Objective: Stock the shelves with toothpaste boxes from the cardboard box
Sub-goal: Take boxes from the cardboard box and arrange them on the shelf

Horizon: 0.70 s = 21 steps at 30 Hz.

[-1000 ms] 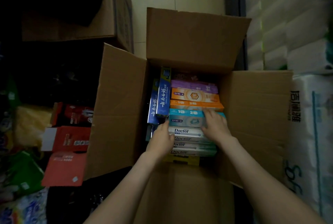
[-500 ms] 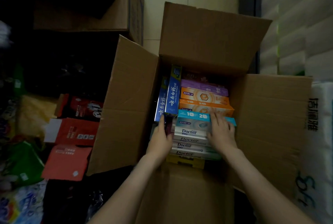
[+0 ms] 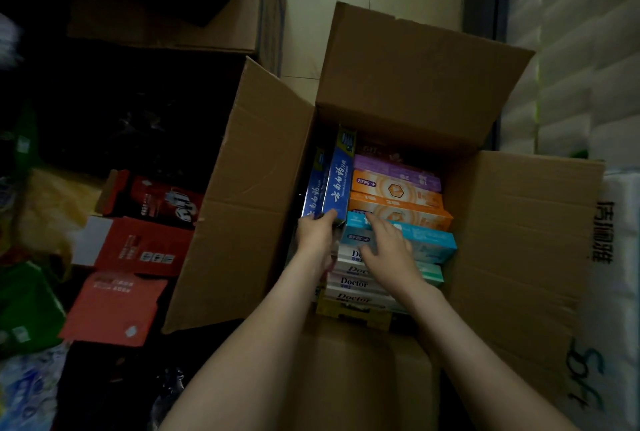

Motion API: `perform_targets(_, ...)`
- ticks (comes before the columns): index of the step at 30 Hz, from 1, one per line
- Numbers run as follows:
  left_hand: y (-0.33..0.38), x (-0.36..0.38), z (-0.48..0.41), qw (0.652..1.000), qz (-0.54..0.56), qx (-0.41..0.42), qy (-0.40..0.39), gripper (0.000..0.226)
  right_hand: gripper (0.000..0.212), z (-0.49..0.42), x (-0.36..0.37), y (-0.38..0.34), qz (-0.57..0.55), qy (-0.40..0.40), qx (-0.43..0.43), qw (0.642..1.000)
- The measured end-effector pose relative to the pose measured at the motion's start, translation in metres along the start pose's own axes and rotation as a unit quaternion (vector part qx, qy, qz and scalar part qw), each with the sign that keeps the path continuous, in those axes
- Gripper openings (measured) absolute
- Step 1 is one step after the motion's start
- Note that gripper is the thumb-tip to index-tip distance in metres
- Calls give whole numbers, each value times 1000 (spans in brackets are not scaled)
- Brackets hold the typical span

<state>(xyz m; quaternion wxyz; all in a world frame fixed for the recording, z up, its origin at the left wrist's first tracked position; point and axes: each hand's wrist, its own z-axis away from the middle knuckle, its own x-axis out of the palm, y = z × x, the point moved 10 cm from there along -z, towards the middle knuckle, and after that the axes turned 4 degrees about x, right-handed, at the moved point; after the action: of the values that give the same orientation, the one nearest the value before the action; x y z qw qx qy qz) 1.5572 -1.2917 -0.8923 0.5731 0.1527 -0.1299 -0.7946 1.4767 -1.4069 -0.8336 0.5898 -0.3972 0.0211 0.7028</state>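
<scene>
So, we've got both hands down inside the open cardboard box (image 3: 256, 195), flaps folded out. Our left hand (image 3: 316, 238) is wrapped round the near end of a blue toothpaste box (image 3: 341, 181) that stands on its long edge by the carton's left wall, fingers curled over the end of it. A second blue box (image 3: 316, 184) sits just to the outside of that one, touching it.

Our right hand (image 3: 388, 248) lies flat, fingers straight and a bit spread, resting on top of a teal toothpaste box (image 3: 429, 247) without gripping it. Just past the right fingertips lie two orange toothpaste boxes (image 3: 408, 216), and beyond those a purple toothpaste box (image 3: 398, 171). Under the right wrist and between our two hands there's a row of white Doctor boxes (image 3: 353, 283), with a yellow box (image 3: 349, 313) nearest to us.

Lighting is pretty dim, so we can't read the small print. Well off to the left of the left hand are some red cartons (image 3: 138, 250) and a green bag (image 3: 27, 306). Off to the right of the right hand, beside the flap, are white tissue packs (image 3: 620, 257). Far beyond the left hand sits another brown carton (image 3: 235, 15).
</scene>
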Motion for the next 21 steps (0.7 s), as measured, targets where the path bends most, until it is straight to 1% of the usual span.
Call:
perform_targets(2, 8, -7, 5, 998, -46, 35, 13, 44, 58, 2, -7, -8, -50, 6, -1, 999)
perform_targets(5, 29, -22, 39, 994, -86, 68, 16, 36, 57, 8, -24, -29, -119, 13, -7, 993)
perform_targets(7, 39, -39, 67, 989, -119, 84, 14, 30, 64, 17, -36, -52, -117, 12, -30, 993)
perform_targets(9, 47, -58, 95, 984, -144, 101, -6, 27, 78, 27, -43, -79, -35, 2, -75, 997)
perform_targets(11, 56, -71, 119, 977, -163, 129, -42, 28, 87, 41, -42, -103, 97, -24, -115, 988)
perform_targets(13, 58, -78, 136, 970, -173, 140, -98, 29, 85, 54, -37, -119, 221, -31, -160, 961)
perform_targets(14, 56, -80, 142, 969, -163, 132, -131, 25, 80, 59, -35, -124, 257, -24, -186, 948)
perform_targets(15, 52, -81, 147, 968, -151, 118, -163, 20, 75, 64, -34, -128, 278, -17, -207, 938)
perform_targets(17, 43, -88, 151, 966, -138, 94, -196, 16, 67, 70, -31, -126, 306, -19, -228, 924)
perform_targets(19, 36, -92, 149, 967, -134, 88, -197, 16, 64, 76, -24, -114, 329, -32, -228, 916)
perform_targets(21, 31, -90, 143, 969, -142, 91, -179, 16, 62, 79, -17, -95, 326, -47, -206, 922)
